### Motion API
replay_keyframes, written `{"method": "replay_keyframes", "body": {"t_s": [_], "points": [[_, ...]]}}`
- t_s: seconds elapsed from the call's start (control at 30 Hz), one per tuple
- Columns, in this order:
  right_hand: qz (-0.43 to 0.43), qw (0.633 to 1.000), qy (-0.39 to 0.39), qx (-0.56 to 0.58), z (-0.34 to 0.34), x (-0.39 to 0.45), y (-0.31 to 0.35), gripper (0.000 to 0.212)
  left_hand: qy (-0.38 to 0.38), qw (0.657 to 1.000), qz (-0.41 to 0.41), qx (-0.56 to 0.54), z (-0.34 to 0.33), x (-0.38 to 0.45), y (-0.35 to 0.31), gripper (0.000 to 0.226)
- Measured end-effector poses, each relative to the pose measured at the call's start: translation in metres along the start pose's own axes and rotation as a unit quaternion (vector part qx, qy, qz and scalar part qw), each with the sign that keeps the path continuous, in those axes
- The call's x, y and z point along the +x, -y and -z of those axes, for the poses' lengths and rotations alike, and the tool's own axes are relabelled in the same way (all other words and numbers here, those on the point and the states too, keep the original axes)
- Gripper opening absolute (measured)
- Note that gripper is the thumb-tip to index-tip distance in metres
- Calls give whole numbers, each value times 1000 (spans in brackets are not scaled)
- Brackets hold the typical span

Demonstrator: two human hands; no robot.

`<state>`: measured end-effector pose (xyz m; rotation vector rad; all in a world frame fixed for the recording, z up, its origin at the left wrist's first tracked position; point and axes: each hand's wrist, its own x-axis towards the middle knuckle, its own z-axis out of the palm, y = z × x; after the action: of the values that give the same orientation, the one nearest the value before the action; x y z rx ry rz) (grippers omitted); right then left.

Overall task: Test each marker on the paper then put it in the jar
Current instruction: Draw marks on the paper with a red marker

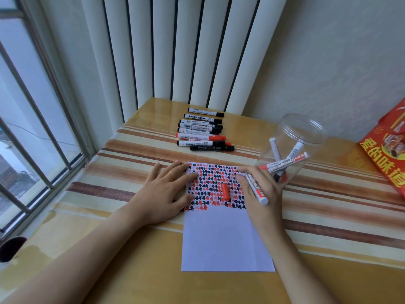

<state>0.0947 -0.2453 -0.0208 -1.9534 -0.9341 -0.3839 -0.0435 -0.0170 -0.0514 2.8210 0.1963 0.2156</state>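
Note:
A white paper (223,238) lies on the table, its upper part covered with red and black marks. My left hand (166,194) presses flat on the paper's left edge. My right hand (258,194) grips a white whiteboard marker (255,188) with its tip down on the upper right of the marked area. A red cap (225,191) lies loose on the paper between my hands. A clear plastic jar (291,150) stands to the right of the paper with a few markers inside. Several more markers (203,132) lie in a row behind the paper.
The striped table (122,178) meets a window with bars (32,128) on the left and a white radiator (186,51) at the back. A red printed bag (385,150) stands at the right edge. A dark round object (11,249) sits at the lower left.

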Motion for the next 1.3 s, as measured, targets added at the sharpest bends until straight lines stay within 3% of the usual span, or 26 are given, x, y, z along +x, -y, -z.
{"method": "replay_keyframes", "body": {"t_s": [0.17, 0.33, 0.5, 0.63, 0.77, 0.9, 1.0, 1.13, 1.3], "points": [[10, 997, 79, -7, -13, -5, 2, 8, -41, 999, -7, -25, 1, -2, -1, 66], [-18, 990, 137, -28, -21, -8, 10, 18, -132, 989, -42, -56, 4, -4, -5, 38], [-92, 981, 119, 124, -20, -13, 30, 21, -167, 979, -76, -92, 6, -7, -24, 24], [-125, 961, 129, 211, -22, -18, 42, 23, -164, 977, -99, -99, 5, -7, -30, 33], [-141, 955, 143, 218, -25, -20, 44, 23, -172, 977, -88, -89, 4, -6, -31, 42], [-143, 948, 147, 244, -23, -22, 50, 20, -205, 972, -64, -93, 2, -5, -33, 18], [-188, 919, 138, 317, -20, -18, 49, 36, -214, 971, -42, -98, 3, -5, -29, 16], [-205, 907, 132, 344, -18, -13, 43, 9, -205, 973, -27, -103, 4, -5, -24, 20], [-189, 902, 136, 364, -18, -14, 41, 18, -206, 973, -24, -102, 5, -5, -26, 16]]}}
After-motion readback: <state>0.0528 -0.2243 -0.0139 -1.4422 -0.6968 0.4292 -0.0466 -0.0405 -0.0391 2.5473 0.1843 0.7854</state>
